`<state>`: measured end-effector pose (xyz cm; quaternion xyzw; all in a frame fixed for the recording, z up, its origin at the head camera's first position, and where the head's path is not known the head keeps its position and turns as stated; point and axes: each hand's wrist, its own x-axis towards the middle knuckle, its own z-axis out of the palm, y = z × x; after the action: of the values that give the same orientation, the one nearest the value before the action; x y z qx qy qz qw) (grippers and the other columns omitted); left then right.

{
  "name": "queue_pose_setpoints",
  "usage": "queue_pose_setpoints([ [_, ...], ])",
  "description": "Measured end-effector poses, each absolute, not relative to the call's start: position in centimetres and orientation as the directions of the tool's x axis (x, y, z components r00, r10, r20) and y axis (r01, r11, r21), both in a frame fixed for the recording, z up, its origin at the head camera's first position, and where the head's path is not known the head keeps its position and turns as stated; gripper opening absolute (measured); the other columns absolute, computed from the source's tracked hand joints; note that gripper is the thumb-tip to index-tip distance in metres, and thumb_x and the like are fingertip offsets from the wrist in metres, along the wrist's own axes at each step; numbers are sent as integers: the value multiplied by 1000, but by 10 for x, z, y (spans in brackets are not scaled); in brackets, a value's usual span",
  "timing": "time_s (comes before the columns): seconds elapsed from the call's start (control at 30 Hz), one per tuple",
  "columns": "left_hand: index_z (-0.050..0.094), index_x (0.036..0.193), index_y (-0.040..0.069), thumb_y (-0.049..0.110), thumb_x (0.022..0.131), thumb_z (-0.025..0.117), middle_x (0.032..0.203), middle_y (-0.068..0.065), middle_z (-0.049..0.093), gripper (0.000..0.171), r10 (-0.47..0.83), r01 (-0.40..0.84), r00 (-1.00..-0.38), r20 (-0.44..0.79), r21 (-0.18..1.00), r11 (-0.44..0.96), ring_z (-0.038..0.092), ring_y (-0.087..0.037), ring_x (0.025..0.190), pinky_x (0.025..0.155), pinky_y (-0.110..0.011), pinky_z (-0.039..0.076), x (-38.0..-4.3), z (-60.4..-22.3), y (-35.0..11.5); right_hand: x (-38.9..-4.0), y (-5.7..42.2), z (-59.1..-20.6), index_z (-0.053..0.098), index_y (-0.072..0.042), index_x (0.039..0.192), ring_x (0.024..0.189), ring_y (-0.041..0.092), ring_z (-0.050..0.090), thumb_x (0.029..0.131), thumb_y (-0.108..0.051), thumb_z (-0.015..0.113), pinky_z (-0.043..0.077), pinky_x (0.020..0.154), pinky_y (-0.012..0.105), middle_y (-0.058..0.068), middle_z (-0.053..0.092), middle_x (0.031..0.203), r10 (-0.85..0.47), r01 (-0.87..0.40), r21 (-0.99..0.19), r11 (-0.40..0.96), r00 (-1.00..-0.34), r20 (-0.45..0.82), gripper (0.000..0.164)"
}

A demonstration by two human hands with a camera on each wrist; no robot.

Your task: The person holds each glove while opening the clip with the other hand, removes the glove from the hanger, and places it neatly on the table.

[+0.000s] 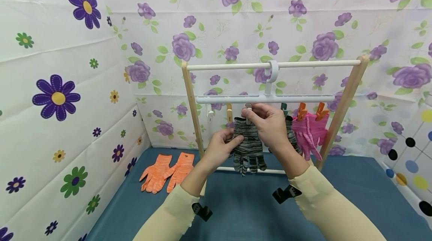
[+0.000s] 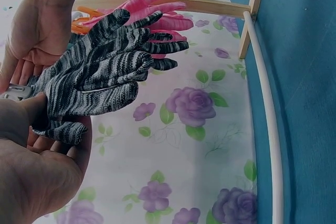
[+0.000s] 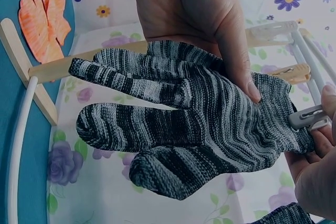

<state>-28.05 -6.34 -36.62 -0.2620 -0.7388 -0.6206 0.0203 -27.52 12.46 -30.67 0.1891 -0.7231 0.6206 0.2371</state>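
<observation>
A black-and-grey striped knit glove (image 1: 249, 143) hangs fingers-down below the white hanger (image 1: 229, 99). My left hand (image 1: 219, 149) holds its side edge, thumb on the front and fingers behind. At the cuff, my right hand (image 1: 271, 124) pinches a grey clothespin (image 3: 307, 116), whose jaws sit over the knit edge. Partly hidden behind my right hand is another striped glove (image 1: 291, 136), under a green clothespin (image 1: 284, 107). Pink gloves (image 1: 310, 130) hang at the hanger's right end from orange clothespins (image 1: 302, 111).
The hanger hooks over the white rod of a wooden-sided rack (image 1: 347, 102). A white clothespin (image 1: 210, 114) and a tan clothespin (image 1: 229, 114) dangle at its left. Two orange gloves (image 1: 156, 173) lie on the blue tabletop (image 1: 236, 211), left of the rack. Flowered cloth (image 1: 216, 38) stands behind.
</observation>
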Motion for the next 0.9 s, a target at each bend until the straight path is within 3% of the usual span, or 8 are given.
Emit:
queue_pose_setpoints([
  [0.3, 71, 123, 3, 24, 108, 67, 102, -6, 74, 26, 379, 419, -852, 362, 905, 76, 63, -16, 87, 77, -31, 51, -282, -369, -65, -276, 125, -307, 80, -8, 121, 104, 18, 75, 97, -35, 82, 56, 90, 30, 4, 81, 104, 25, -574, -803, 162, -811, 585, 36],
  [0.53, 71, 121, 3, 23, 108, 66, 87, -2, 66, 24, 384, 428, -844, 374, 902, 62, 52, -15, 74, 68, -29, 42, -281, -370, -66, -276, 125, -307, 79, -7, 121, 103, 18, 75, 97, -34, 82, 56, 87, 28, 5, 81, 104, 25, -573, -805, 151, -812, 583, 37],
  [0.9, 72, 118, 4, 24, 108, 67, 78, 1, 56, 22, 373, 435, -848, 377, 896, 85, 46, -15, 70, 65, -29, 38, -282, -372, -67, -276, 124, -307, 79, -6, 120, 103, 19, 75, 97, -33, 82, 54, 82, 28, 6, 81, 102, 27, -574, -805, 152, -811, 584, 36],
])
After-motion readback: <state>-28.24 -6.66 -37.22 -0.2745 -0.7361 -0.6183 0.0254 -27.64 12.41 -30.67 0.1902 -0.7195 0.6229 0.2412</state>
